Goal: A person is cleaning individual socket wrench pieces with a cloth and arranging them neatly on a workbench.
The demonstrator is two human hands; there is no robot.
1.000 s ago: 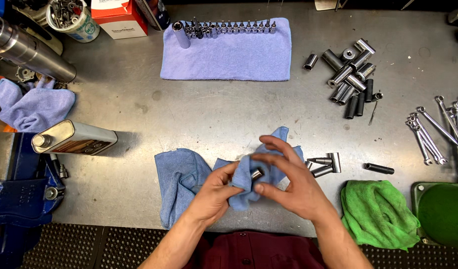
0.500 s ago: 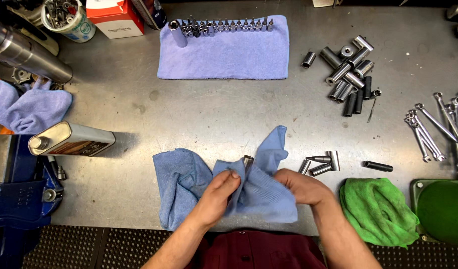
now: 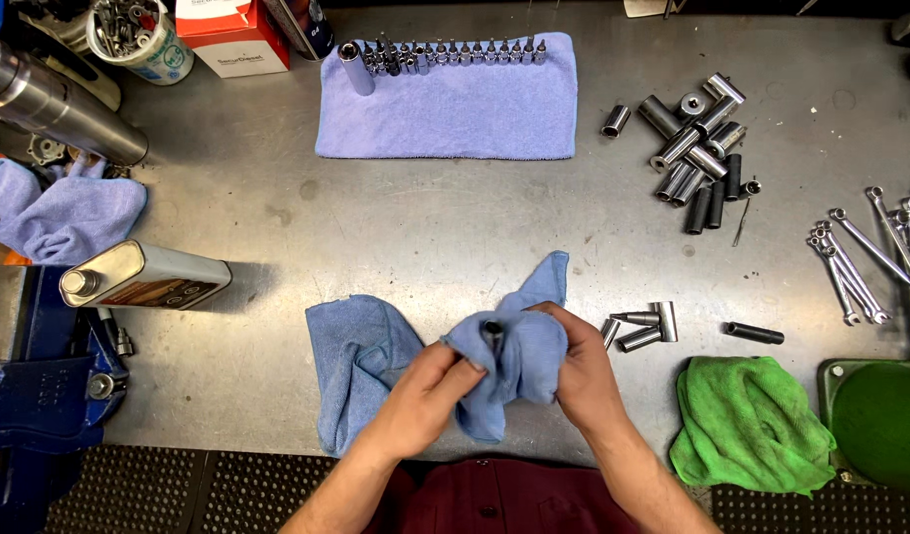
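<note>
blue microfibre cloth (image 3: 415, 366) bunched low on the grey steel desk (image 3: 455, 218) wraps a small dark metal socket (image 3: 492, 330), my left hand (image 3: 430, 391) and right hand (image 3: 579, 371) fingers clamped round it so it can't slip.

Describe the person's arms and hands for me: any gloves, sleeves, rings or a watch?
Both the left hand and the right hand are bare: no gloves, and no ring shows. Both forearms are uncovered down to the frame's lower edge, with no watch or band at either wrist. No sleeve reaches into view. Between the arms shows a dark red buttoned garment.
</note>
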